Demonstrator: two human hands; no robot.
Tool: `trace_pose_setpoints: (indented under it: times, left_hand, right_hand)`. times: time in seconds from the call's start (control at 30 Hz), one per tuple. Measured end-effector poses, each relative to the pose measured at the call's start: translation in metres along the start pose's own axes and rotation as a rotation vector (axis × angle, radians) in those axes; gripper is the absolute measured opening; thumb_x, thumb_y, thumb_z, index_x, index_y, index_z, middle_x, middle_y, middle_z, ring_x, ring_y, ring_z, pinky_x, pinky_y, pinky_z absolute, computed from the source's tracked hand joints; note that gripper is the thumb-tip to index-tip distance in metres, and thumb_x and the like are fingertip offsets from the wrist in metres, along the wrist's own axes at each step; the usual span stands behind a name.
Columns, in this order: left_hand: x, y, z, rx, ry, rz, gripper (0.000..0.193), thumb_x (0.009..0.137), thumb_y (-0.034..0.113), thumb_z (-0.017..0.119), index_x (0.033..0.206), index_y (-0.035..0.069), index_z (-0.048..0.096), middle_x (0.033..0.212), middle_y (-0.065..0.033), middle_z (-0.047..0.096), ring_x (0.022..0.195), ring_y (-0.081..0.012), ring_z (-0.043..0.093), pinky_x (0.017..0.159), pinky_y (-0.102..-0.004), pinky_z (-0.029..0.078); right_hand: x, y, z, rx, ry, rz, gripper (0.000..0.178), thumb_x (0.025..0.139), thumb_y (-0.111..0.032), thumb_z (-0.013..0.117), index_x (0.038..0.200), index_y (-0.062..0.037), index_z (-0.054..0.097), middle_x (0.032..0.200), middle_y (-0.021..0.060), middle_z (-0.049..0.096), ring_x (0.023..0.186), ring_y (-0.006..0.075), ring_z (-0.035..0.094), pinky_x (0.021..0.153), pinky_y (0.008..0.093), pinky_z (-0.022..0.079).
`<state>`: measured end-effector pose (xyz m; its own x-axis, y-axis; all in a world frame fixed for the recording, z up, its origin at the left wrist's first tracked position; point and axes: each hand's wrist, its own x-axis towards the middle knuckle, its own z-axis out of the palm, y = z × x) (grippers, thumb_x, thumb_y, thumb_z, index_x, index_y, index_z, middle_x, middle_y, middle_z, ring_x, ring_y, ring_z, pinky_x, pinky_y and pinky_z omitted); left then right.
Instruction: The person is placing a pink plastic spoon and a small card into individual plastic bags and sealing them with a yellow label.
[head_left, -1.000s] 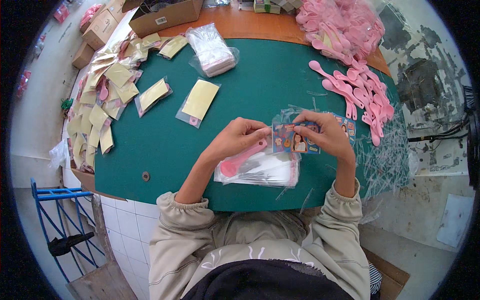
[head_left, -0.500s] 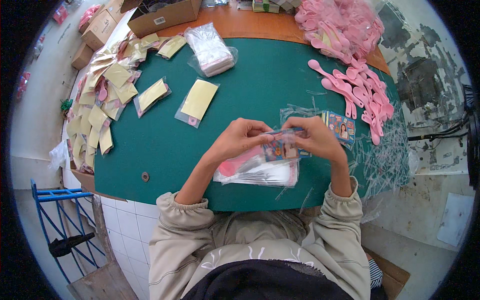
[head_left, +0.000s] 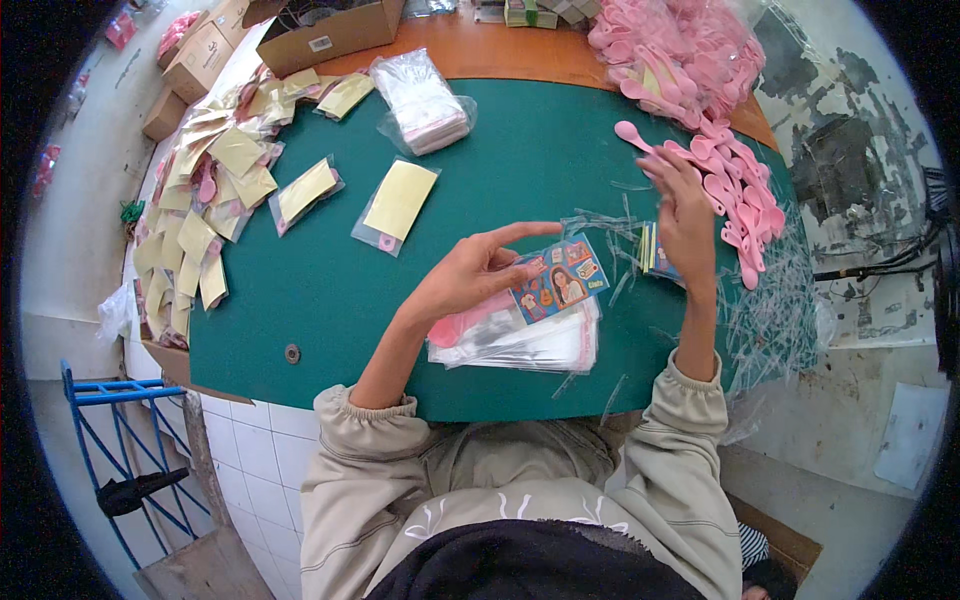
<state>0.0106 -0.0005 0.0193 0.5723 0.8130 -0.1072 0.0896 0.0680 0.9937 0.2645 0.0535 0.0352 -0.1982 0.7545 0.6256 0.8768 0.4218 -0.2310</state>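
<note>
My left hand (head_left: 468, 272) is closed on a clear bag with a colourful printed card (head_left: 562, 280) at its end; the thumb presses on it and the index finger stretches out above. A pink spoon (head_left: 442, 332) shows through clear plastic below this hand. Underneath lies a stack of clear plastic bags (head_left: 560, 347). My right hand (head_left: 687, 225) holds nothing visible. Its fingers are stretched towards the heap of pink spoons (head_left: 745, 205), with the tips over a spoon's handle. The stack of printed cards (head_left: 652, 252) is partly hidden by this hand.
Packed bags with yellowish cards (head_left: 195, 235) pile up on the left, and two lie apart on the green mat (head_left: 480, 180). A bundle of clear bags (head_left: 425, 100) stands farther back. Thin plastic strips (head_left: 770, 310) litter the right side. A large bag of pink spoons (head_left: 680, 50) lies beyond.
My right hand has let go of the bag with the card and moved right and away, to the spoons. My left hand keeps the bag, whose printed card now shows clearly.
</note>
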Motion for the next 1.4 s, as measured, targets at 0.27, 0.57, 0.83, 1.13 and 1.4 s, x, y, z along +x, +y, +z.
trace_pose_setpoints:
  times: [0.27, 0.57, 0.83, 1.13, 1.4]
  left_hand:
    - [0.0, -0.009, 0.002, -0.067, 0.113, 0.023, 0.049, 0.085, 0.014, 0.057, 0.13, 0.008, 0.037, 0.087, -0.008, 0.063, 0.076, -0.0066, 0.053, 0.067, -0.022, 0.044]
    - [0.002, -0.009, 0.0, 0.095, 0.061, -0.027, 0.052, 0.085, 0.014, 0.057, 0.131, 0.008, 0.035, 0.083, -0.0066, 0.063, 0.074, -0.0062, 0.053, 0.067, -0.0222, 0.044]
    - [0.0, 0.0, 0.009, 0.157, 0.236, -0.075, 0.074, 0.082, 0.009, 0.061, 0.139, 0.014, 0.014, 0.087, -0.0119, 0.065, 0.074, -0.0112, 0.06, 0.069, -0.0248, 0.049]
    - [-0.004, -0.012, -0.022, 0.358, 0.394, 0.128, 0.035, 0.093, 0.029, 0.043, 0.089, 0.001, 0.064, 0.102, -0.0083, 0.058, 0.09, -0.0123, 0.054, 0.075, -0.0245, 0.044]
    - [-0.002, -0.008, -0.011, -0.089, 0.331, 0.081, 0.029, 0.089, 0.026, 0.051, 0.099, 0.0, 0.06, 0.092, -0.008, 0.059, 0.082, -0.0129, 0.058, 0.069, -0.0258, 0.053]
  right_hand:
    - [-0.009, -0.028, -0.005, 0.945, -0.865, 0.418, 0.023, 0.078, -0.013, 0.063, 0.096, 0.0003, 0.059, 0.077, 0.0039, 0.063, 0.067, 0.0101, 0.058, 0.053, 0.0218, 0.046]
    - [-0.014, -0.046, -0.008, 0.768, -0.548, 0.203, 0.016, 0.071, -0.006, 0.067, 0.083, -0.0006, 0.057, 0.078, 0.0071, 0.056, 0.065, 0.0107, 0.056, 0.059, 0.0241, 0.046]
    - [-0.025, -0.052, 0.015, 0.892, -0.945, 0.181, 0.018, 0.072, -0.013, 0.068, 0.079, -0.0001, 0.058, 0.071, 0.0019, 0.059, 0.065, 0.0068, 0.052, 0.06, 0.0226, 0.041]
    - [-0.014, -0.029, 0.004, 1.147, -0.694, 0.439, 0.018, 0.067, -0.006, 0.071, 0.069, -0.0047, 0.053, 0.067, -0.0014, 0.054, 0.063, 0.0062, 0.049, 0.058, 0.0209, 0.04]
    - [-0.013, -0.038, 0.004, 1.083, -0.382, 0.536, 0.018, 0.071, -0.012, 0.071, 0.081, -0.0035, 0.06, 0.072, -0.001, 0.058, 0.065, 0.005, 0.05, 0.057, 0.0204, 0.039]
